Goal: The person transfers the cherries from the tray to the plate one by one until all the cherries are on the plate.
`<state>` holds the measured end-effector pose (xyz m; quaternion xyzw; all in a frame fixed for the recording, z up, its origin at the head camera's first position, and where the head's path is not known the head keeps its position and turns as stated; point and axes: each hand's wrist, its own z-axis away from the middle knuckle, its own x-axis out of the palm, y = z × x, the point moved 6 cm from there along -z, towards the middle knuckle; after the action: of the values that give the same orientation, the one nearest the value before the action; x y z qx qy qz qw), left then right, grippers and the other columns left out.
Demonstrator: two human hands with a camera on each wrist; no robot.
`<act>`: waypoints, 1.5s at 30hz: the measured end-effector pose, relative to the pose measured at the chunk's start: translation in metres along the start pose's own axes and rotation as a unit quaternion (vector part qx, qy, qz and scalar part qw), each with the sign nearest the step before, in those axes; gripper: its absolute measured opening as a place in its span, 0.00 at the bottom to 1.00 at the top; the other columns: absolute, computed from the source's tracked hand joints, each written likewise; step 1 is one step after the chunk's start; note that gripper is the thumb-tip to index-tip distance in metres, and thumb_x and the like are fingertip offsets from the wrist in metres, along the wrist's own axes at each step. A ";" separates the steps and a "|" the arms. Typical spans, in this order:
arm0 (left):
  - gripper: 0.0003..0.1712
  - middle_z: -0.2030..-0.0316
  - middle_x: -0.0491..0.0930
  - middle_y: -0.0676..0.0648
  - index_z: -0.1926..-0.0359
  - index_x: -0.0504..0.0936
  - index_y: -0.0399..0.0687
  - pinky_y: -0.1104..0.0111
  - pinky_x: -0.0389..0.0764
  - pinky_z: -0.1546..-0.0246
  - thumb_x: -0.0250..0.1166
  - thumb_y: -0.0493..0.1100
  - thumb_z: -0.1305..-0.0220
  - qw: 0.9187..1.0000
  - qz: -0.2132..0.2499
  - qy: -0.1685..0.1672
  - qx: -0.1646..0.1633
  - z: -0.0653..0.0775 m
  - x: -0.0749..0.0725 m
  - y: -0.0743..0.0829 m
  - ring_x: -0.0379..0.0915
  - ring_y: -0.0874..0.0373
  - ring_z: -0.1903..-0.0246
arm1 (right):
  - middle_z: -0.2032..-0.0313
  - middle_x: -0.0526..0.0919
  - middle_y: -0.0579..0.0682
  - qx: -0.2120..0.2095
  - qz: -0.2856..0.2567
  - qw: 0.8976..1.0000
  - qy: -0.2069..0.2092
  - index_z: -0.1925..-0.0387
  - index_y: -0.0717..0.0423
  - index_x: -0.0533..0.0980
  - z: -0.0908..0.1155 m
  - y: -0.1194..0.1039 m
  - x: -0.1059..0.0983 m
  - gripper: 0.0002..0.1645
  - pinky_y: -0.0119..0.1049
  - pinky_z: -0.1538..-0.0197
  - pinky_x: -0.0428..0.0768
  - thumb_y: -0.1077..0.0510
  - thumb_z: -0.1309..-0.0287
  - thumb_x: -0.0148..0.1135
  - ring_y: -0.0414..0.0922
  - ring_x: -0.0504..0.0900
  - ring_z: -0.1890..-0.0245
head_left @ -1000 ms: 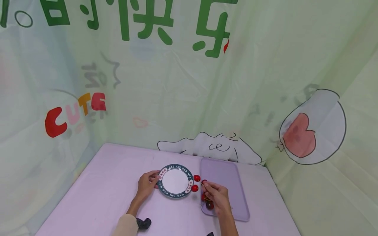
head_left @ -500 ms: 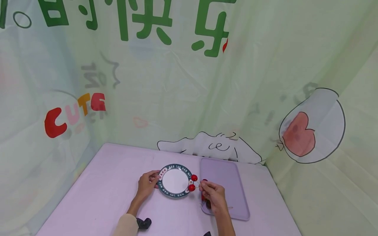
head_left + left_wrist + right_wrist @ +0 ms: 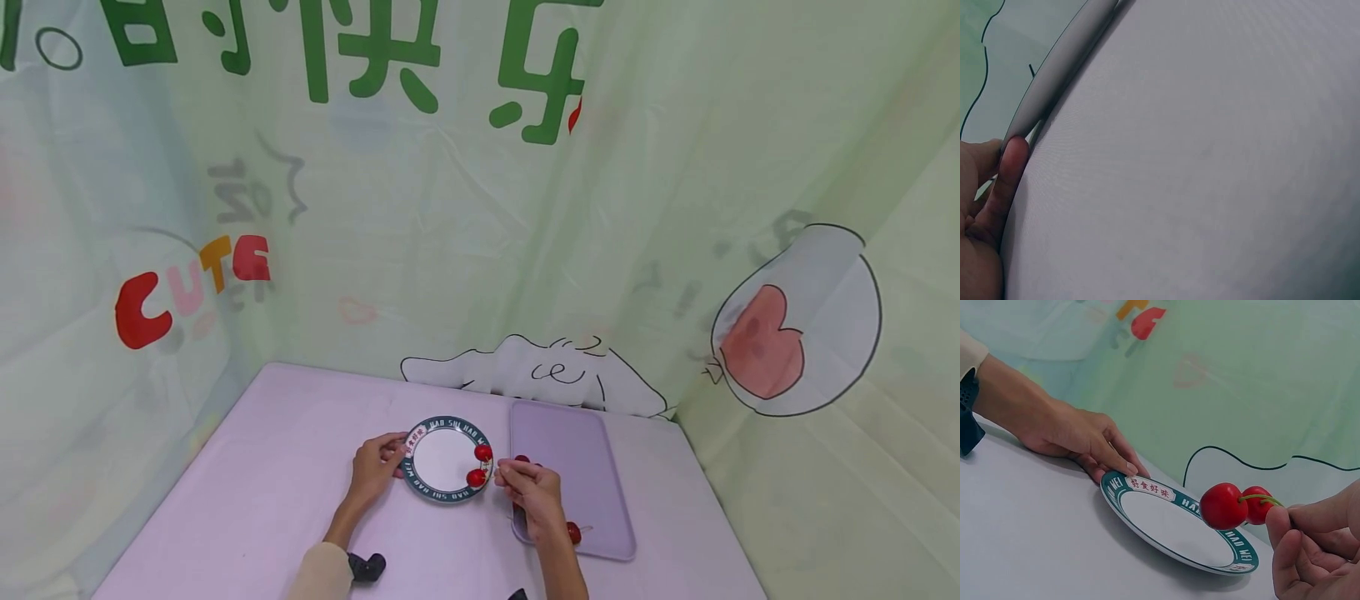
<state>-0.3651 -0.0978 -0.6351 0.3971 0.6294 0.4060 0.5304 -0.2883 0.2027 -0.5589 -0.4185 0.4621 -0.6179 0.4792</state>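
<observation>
My left hand (image 3: 372, 471) grips the left rim of a round white plate (image 3: 441, 461) with a dark green lettered border. In the left wrist view a fingertip (image 3: 1015, 153) lies under the plate's edge. My right hand (image 3: 534, 496) pinches the green stems of a pair of red cherries (image 3: 1223, 506) between thumb and fingers. The two cherries hang over the plate's right side, overlapping its border in the head view. In the right wrist view the plate looks tilted, its left side raised by the left hand.
A shallow purple tray (image 3: 588, 467) stands to the right, partly under my right hand. On it are more cherries, one (image 3: 573, 532) near its front edge and others half hidden. A printed curtain (image 3: 450, 250) hangs behind the pale pink table (image 3: 300, 433).
My right hand has moved left from the tray, bringing the cherry pair from beside the plate to over its right side. Another cherry on the tray has come into sight. The left hand stays put.
</observation>
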 end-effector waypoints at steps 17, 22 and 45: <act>0.19 0.58 0.86 0.44 0.36 0.87 0.43 0.75 0.82 0.73 0.68 0.36 0.24 1.000 -0.001 0.001 0.004 0.001 -0.001 0.000 0.81 0.62 0.74 | 0.67 0.94 0.54 -0.013 -0.010 0.999 -0.033 0.43 0.79 0.82 -0.010 0.014 0.015 0.19 0.28 0.63 0.88 0.69 0.30 0.70 0.38 0.91 0.70; 0.19 0.59 0.86 0.45 0.36 0.87 0.42 0.75 0.83 0.73 0.68 0.36 0.24 1.000 0.002 0.000 0.003 0.001 -0.001 -0.001 0.81 0.62 0.74 | 0.65 0.95 0.55 -0.009 0.000 1.000 -0.029 0.43 0.77 0.83 -0.013 0.019 0.018 0.19 0.29 0.61 0.88 0.67 0.30 0.71 0.39 0.91 0.69; 0.20 0.58 0.86 0.44 0.34 0.86 0.41 0.77 0.81 0.72 0.67 0.35 0.23 1.000 0.000 -0.002 0.010 0.003 -0.003 0.006 0.82 0.62 0.76 | 0.63 0.94 0.59 -0.011 0.058 0.998 0.009 0.49 0.70 0.87 -0.015 0.026 0.030 0.15 0.28 0.62 0.88 0.63 0.31 0.74 0.42 0.93 0.69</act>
<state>-0.3612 -0.0979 -0.6292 0.4028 0.6326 0.3990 0.5277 -0.3027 0.1728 -0.5853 -0.3909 0.4965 -0.5878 0.5051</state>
